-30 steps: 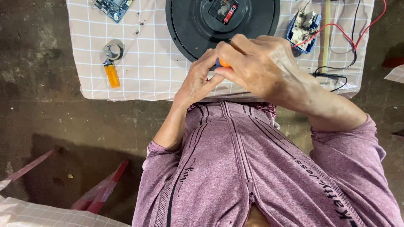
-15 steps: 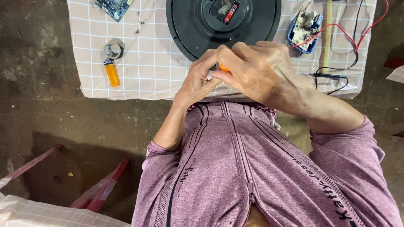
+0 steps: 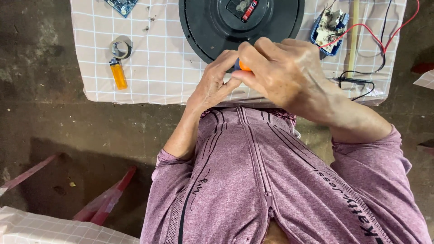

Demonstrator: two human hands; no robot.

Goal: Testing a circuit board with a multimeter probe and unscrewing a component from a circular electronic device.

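1. You are looking down at a rough, dark concrete floor with a low table (image 3: 149, 86) covered in a pale checked cloth in front of you.
2. Your left hand (image 3: 212, 86) and right hand (image 3: 285, 72) meet at the near edge of the table, just over the rim of a large black round disc (image 3: 203, 31).
3. Between them sits a small orange piece with a blue end (image 3: 242, 66); your right fingers are curled closed over it, and your left fingertips (image 3: 228, 58) pinch it from the other side. Most of it is hidden, so you cannot tell what it is.
4. A red part (image 3: 249, 10) sits in the recess at the disc's centre.
5. To your left on the cloth lie an orange lighter (image 3: 119, 75) and, touching its far end, a roll of tape (image 3: 121, 48).
6. To your right sit a blue-cased circuit board (image 3: 332, 27), red and black wires (image 3: 375, 36) and a pale stick (image 3: 353, 36).
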